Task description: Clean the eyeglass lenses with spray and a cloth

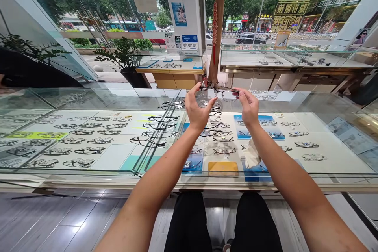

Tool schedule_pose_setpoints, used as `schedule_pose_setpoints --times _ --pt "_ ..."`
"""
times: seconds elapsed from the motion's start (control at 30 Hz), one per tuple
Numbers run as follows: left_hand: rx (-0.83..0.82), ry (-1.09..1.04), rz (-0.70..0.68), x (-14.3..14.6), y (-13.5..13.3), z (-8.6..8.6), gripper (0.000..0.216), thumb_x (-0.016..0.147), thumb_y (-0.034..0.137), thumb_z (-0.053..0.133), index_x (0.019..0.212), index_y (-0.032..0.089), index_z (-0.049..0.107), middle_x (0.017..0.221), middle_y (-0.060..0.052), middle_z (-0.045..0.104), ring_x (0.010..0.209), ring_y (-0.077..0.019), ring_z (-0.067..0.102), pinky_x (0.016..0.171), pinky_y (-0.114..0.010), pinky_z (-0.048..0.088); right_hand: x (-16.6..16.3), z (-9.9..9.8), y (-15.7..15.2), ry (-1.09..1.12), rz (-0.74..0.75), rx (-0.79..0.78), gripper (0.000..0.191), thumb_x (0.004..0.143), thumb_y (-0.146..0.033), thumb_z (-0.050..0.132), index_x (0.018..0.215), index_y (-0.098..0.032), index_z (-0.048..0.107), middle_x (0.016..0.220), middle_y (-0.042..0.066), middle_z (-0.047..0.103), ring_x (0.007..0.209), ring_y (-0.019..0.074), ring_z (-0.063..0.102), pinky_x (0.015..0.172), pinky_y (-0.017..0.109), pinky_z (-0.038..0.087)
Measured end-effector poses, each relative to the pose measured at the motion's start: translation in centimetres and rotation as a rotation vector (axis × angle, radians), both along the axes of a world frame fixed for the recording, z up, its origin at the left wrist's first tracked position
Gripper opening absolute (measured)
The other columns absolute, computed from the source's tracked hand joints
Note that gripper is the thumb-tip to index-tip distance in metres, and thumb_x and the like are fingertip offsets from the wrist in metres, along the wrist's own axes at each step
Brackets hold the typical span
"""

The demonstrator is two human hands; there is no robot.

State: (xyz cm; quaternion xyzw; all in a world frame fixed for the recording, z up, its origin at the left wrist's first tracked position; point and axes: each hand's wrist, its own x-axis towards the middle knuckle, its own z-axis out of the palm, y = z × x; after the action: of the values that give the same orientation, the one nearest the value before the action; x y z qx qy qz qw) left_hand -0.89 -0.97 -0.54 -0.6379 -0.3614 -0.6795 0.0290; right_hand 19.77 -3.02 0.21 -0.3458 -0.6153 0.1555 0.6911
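Between my two hands, above the glass counter, is a pair of thin-framed eyeglasses (228, 94). My left hand (197, 110) is closed on one side of the frame, fingers above and thumb towards the lens. At the other side, my right hand (249, 107) pinches the eyeglasses near the end of a temple arm. Below my hands, more eyeglasses (223, 151) are spread in the display. A crumpled pale cloth (252, 156) lies by my right forearm. Left of my left wrist is a column of dark-framed eyeglasses (162, 126).
The long glass display counter (118, 172) runs across in front of my knees, with a yellow pad (223, 167) and blue display cards (236, 120). Beyond it stand a potted plant (134, 76), a brown post (217, 27) and another glass showcase (295, 67).
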Motion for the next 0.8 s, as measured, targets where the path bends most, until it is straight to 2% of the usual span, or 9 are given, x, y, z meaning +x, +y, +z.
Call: schedule_pose_setpoints --times 0.3,0.47,0.6,0.8 --pt "-0.051 -0.012 -0.073 0.12 0.13 -0.15 0.071 0.094 0.069 0.083 0.151 0.036 0.057 0.151 -0.011 0.069 0.136 -0.0324 0.068 0.117 -0.054 0.053 0.20 -0.13 0.46 0.066 0.110 -0.060 0.047 0.105 -0.070 0.061 0.115 -0.030 0.082 0.119 0.008 0.085 0.114 0.0290 0.080 0.105 0.056 0.065" --pt "-0.070 -0.026 -0.099 0.24 0.02 -0.10 0.068 0.093 0.067 0.085 0.148 0.037 0.058 0.149 -0.010 0.071 0.131 -0.0311 0.071 0.116 -0.055 0.054 0.23 -0.12 0.61 0.125 0.159 -0.102 0.046 0.100 -0.072 0.066 0.112 -0.031 0.083 0.118 0.006 0.086 0.115 0.0288 0.080 0.103 0.053 0.062" --pt "-0.105 -0.078 -0.175 0.40 -0.09 0.11 0.069 0.090 0.063 0.089 0.145 0.035 0.057 0.142 -0.009 0.074 0.130 -0.0301 0.073 0.119 -0.054 0.052 0.09 0.18 0.21 0.152 0.159 -0.162 0.045 0.101 -0.070 0.065 0.111 -0.031 0.084 0.116 0.006 0.086 0.118 0.0285 0.077 0.105 0.050 0.059" --pt "-0.162 -0.148 -0.291 0.47 -0.20 0.47 0.072 0.085 0.057 0.095 0.140 0.032 0.057 0.138 -0.010 0.074 0.129 -0.0294 0.074 0.113 -0.048 0.055 -0.01 0.35 0.19 0.224 0.153 -0.194 0.041 0.097 -0.065 0.071 0.101 -0.027 0.083 0.119 0.008 0.083 0.122 0.0304 0.072 0.109 0.047 0.055"
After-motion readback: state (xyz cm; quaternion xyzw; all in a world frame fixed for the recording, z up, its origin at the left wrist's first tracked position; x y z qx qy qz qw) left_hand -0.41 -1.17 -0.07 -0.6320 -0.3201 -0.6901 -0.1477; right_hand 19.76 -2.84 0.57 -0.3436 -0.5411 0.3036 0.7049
